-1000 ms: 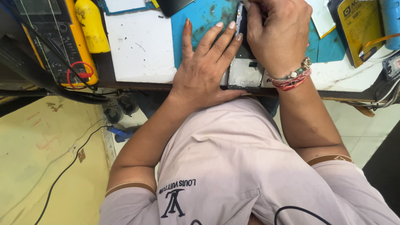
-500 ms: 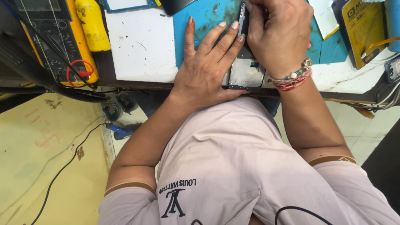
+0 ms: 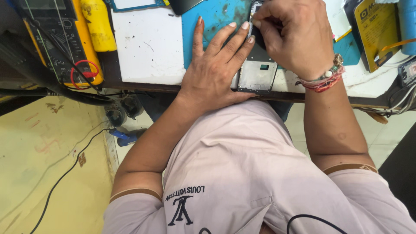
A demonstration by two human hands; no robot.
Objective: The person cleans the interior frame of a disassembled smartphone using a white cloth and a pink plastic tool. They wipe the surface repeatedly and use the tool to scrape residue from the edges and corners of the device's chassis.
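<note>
Person's torso in a pale shirt is filling the near half of the view, both forearms reaching up to the desk (image 3: 147, 84) edge

Left hand (image 3: 214, 71) is lying flat, fingers spread, palm pressing on the blue mat (image 3: 214, 17) and desk edge, fingertips touching the left side of the opened phone frame (image 3: 258, 71). It is bracing, not gripping anything

Phone frame is lying flat with its near end hanging right at the desk edge, its far end hidden under the right hand (image 3: 294, 37). Right hand is curled, fingers pressed together and pinching at the upper part of the frame; cannot tell whether a small tool or part is between the fingertips

Risks, judged from this:
- frame is sitting at the very edge, so a hard push from the right hand could be sliding it off toward the lap or floor
- left fingers are only touching one side, so the frame could be pivoting under pressure
- pinching force on a thin bare frame could be bending it or cracking whatever is seated there
- bracelets (image 3: 323, 80) on the right wrist are hanging close to the frame and could be snagging

Further out: white board (image 3: 147, 43) left of the mat, yellow multimeter (image 3: 52, 43) with red and black leads far left, yellow box (image 3: 377, 30) far right, cables (image 3: 403, 104) trailing off the right edge
</note>
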